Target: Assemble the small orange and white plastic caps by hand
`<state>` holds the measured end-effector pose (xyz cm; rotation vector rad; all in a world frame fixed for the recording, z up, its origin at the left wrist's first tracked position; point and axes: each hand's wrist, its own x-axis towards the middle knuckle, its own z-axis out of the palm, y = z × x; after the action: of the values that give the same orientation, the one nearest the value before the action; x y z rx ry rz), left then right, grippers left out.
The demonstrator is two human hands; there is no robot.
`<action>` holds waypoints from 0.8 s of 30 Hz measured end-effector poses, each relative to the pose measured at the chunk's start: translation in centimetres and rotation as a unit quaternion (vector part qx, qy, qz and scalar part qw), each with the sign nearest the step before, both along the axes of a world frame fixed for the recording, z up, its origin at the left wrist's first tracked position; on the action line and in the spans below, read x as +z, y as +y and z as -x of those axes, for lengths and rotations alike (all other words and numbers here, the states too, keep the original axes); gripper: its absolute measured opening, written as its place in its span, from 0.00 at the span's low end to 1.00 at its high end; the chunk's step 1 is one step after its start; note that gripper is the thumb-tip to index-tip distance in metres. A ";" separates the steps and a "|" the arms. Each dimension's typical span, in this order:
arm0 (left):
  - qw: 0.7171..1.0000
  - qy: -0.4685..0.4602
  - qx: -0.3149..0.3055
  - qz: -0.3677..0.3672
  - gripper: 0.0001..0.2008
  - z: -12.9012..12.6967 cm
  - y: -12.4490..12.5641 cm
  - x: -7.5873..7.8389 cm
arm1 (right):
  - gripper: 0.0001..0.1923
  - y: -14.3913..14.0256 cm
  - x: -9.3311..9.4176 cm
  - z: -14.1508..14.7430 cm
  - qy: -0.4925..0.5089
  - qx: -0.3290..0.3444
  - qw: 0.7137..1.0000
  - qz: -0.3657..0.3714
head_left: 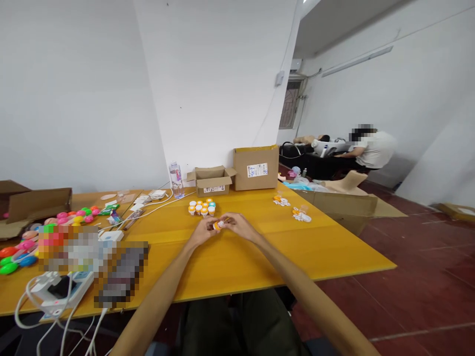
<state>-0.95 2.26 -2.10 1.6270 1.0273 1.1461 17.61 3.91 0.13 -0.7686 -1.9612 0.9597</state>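
Where the yellow table [334,252] fills the middle of the scene, two cardboard boxes stand at its far edge, a closed box [256,168] on the right and an open box [211,181] to its left. Nearer, a cluster of small orange-and-white containers [201,207] sits just beyond the hands, and the left hand [203,231] and right hand [239,226] meet, fingers pinching one small orange-and-white piece [218,225] between them
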 end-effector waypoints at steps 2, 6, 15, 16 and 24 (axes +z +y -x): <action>1.000 -0.014 -0.004 0.022 0.20 0.2 -0.2 0.3 | 0.09 -0.1 -0.4 0.1 0.029 -0.004 1.000 0.010; 0.998 -0.034 -0.007 0.043 0.21 0.4 -0.7 1.1 | 0.12 -0.6 -1.2 0.2 0.088 -0.010 0.995 0.047; 0.994 -0.075 -0.008 0.081 0.24 0.3 -1.4 1.8 | 0.12 -0.9 -2.3 0.6 0.126 -0.019 0.991 0.043; 0.994 -0.076 -0.012 0.084 0.25 0.3 -1.5 1.8 | 0.11 -1.0 -2.3 0.6 0.122 -0.021 0.992 0.038; 0.997 -0.046 -0.012 0.064 0.24 0.3 -1.5 1.8 | 0.13 -1.3 -2.2 0.5 0.047 -0.058 0.997 0.022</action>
<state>-1.27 0.74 -0.29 1.4685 0.9979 1.1065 17.07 2.61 -2.11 -0.8376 -1.7989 0.9546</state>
